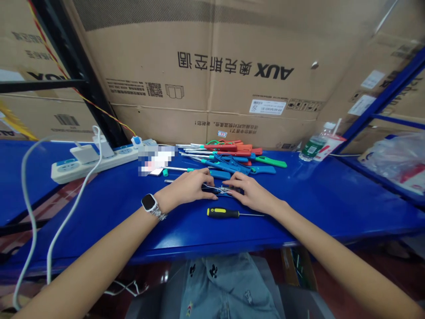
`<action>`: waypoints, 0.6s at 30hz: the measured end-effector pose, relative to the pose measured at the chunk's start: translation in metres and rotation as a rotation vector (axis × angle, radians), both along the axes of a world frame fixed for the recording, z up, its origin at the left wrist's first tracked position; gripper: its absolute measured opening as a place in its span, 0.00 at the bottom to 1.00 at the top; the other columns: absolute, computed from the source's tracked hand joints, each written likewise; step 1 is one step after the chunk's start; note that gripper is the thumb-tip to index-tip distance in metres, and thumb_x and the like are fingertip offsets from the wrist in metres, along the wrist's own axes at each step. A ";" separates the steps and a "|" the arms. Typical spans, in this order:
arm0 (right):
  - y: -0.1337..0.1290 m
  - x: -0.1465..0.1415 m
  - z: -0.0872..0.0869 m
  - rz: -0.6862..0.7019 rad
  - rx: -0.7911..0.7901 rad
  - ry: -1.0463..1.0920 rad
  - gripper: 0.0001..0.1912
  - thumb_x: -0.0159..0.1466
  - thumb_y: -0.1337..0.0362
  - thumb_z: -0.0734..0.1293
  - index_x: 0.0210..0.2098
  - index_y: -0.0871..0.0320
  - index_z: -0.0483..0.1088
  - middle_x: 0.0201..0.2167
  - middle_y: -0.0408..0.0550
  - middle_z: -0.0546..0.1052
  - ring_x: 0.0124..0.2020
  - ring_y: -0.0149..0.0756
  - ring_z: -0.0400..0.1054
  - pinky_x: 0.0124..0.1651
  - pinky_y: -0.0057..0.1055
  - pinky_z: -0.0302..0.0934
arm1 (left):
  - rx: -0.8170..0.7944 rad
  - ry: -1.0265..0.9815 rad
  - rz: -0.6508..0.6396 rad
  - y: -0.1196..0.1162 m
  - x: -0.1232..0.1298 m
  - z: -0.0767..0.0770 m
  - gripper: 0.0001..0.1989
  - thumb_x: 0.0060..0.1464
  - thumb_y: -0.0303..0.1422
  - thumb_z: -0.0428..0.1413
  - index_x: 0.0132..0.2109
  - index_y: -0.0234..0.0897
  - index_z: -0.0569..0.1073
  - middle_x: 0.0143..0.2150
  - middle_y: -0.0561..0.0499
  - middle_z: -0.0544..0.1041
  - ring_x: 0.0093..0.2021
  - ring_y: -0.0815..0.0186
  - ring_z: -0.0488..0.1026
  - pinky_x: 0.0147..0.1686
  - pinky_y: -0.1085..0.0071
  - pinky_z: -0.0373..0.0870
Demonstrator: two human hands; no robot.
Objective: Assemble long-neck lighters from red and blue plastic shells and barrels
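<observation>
Both hands meet over an opened long-stemmed lighter point(222, 190) lying low at the blue table, its inner parts and a thin white wire showing. Its left end is gripped by my left hand point(190, 188), thumb and fingers bent around it; a piece of metal stem sticks out beyond that hand. On the other end, the fingers of my right hand point(254, 191) pinch the dark body near the wire. Closer to me lies a black and yellow screwdriver point(223, 213), its shaft pointing right. Just behind the hands is a pile of long-stemmed lighters point(229, 155) with red, blue and green handles.
A white power strip point(126, 155) with plugs and cables runs along the left. A white, partly blurred item point(162, 159) lies beside the pile. At the back right stand a bottle point(312, 148) and a cup point(330, 147). Large cardboard point(212, 88) walls off the back.
</observation>
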State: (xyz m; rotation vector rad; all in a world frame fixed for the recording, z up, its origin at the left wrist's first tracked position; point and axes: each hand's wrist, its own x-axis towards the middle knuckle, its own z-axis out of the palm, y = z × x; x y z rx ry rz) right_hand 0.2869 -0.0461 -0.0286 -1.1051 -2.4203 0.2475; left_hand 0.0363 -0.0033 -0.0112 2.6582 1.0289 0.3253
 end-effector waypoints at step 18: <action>0.002 0.003 -0.011 0.020 0.032 0.047 0.15 0.73 0.64 0.65 0.56 0.52 0.78 0.47 0.54 0.71 0.49 0.43 0.69 0.56 0.47 0.69 | 0.012 0.018 0.020 -0.001 0.002 0.002 0.17 0.58 0.47 0.65 0.44 0.38 0.80 0.47 0.47 0.75 0.37 0.62 0.73 0.34 0.68 0.62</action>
